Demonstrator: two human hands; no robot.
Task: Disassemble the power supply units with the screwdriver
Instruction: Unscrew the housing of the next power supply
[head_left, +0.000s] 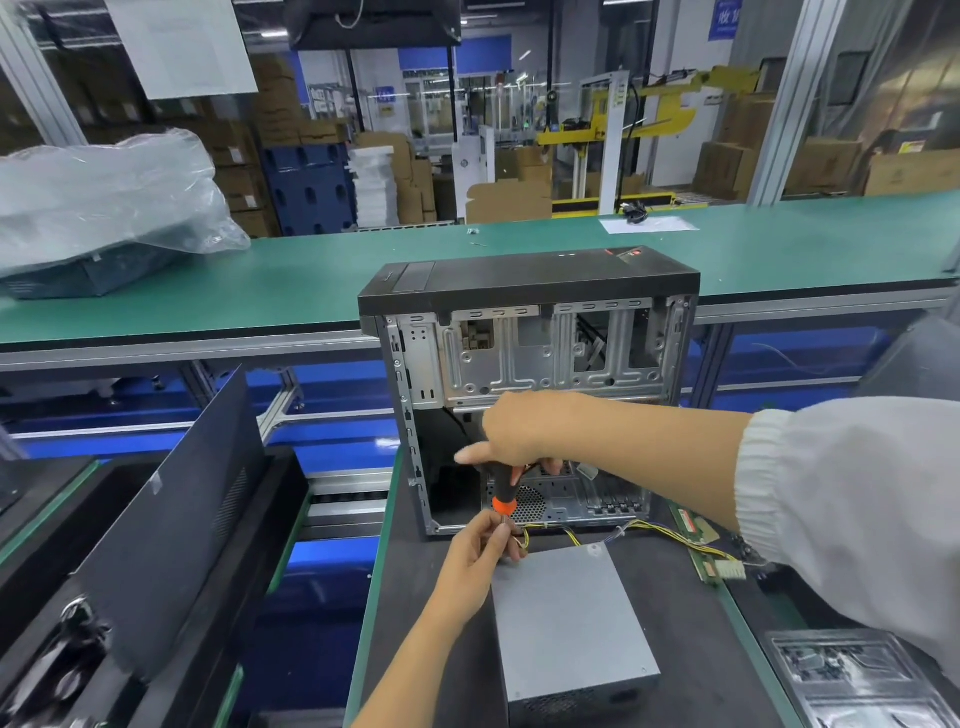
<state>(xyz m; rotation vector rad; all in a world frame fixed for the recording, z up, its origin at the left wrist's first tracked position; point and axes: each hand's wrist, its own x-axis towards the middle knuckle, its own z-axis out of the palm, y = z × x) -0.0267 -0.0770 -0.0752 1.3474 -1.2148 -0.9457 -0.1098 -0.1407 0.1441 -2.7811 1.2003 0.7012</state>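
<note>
Left hand (480, 545) pinches screwdriver (503, 491) shaft near tip, steadying it at far-left corner of power supply unit (566, 634); right hand (524, 428) grips black-orange handle from above. Unit lies flat on dark mat, just in front of open computer case (530, 384), yellow cables (670, 535) trailing right to connector. You judge unit heavy, rigid, smooth-sided: hold it by casing edges, never by cables

Matt grey metal power supply unit (569, 629); glossy clear plastic bag (104, 192).
</note>
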